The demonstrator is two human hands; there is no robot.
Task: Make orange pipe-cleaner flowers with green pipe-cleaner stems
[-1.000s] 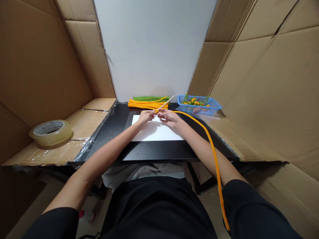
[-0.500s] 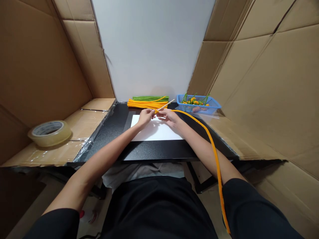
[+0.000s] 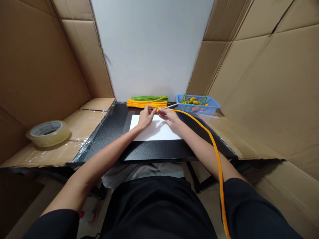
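Left hand [image 3: 145, 118] pinched the stick [image 3: 172, 106]; right hand [image 3: 171, 117] closed on the pipe cleaner [image 3: 214, 151], pressing its end against it.

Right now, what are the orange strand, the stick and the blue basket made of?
The orange strand: fuzzy, matte, holds a curve, likely chenille over wire. The stick: pale, thin, straight, probably wood or bamboo. The blue basket: open mesh walls, looks like moulded plastic.

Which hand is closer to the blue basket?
The right. The right hand, pinching the orange pipe cleaner, sits just left of the blue basket; the left hand, pinching the wooden stick, is farther left.
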